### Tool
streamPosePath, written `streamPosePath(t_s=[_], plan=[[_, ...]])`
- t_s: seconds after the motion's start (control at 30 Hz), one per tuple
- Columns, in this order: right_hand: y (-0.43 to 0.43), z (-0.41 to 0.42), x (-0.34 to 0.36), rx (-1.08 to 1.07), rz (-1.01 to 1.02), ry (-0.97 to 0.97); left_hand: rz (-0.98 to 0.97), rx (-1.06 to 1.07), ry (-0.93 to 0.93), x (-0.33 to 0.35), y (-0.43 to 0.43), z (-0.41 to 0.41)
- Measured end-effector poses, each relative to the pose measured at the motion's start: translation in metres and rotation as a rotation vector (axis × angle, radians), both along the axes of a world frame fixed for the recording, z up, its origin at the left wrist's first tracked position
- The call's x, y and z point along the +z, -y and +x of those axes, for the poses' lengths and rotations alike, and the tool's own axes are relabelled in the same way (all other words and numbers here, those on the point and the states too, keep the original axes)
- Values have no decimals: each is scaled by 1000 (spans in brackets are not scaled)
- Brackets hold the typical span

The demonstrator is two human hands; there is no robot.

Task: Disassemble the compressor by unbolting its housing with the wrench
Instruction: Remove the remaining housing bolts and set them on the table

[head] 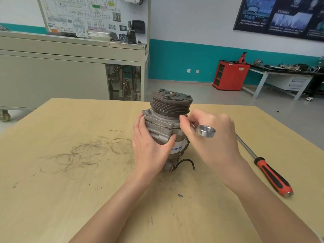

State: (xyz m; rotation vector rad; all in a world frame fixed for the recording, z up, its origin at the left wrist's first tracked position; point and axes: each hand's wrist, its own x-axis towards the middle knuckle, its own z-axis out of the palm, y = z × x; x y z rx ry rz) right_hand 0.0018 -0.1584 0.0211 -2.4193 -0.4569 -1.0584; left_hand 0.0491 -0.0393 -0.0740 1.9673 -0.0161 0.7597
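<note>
Compressor (161, 127) is standing upright near the middle of the wooden table (70, 172), its grooved pulley (171, 106) facing up and a short black wire (185, 161) trailing from its base. The left hand (150, 151) is bracing the housing from the near left side, with its fingers wrapping round the casting and its thumb (171, 140) pressing against the front. The right hand (215, 141) is curling its fingers round the shank of a wrench (205, 131), pinching it close to the housing just beneath the pulley. The wrench's ring end is sticking out toward the camera, free of everything. Its working end is hiding behind the fingers, so I cannot tell whether it is sitting on a bolt head.

Judging by this, the person is seating the wrench on a housing bolt rather than turning it yet. The next move is calling for a full seat on the bolt head, a firm counter-hold from the left hand, and a swing that clears the pulley rim. A red-handled screwdriver (270, 172) is lying on the table to the right, well apart from both hands.
</note>
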Motion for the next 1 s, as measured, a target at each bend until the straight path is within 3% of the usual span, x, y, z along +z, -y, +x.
streamPosePath(t_s=[0.13,0.23,0.4,0.6,0.73,0.87,1.0], plan=[[17,0,-5,88,225,-124,5,-5,-1,0,-1,0],[41,7,-13,322,493,-360,-6,-11,-6,0,-1,1],[81,51,-27,690,882,-598,-20,-24,-2,-3,-1,3],[96,115,-33,1018,944,-949,-25,-25,10,-5,-1,5],[90,144,-37,1156,968,-1083,-23,-23,12,-5,-1,4],[81,152,-48,1276,1044,-1096,-22,-22,13,-5,-1,4],[84,143,-40,1190,1066,-995,-21,-24,8,-3,-1,3]])
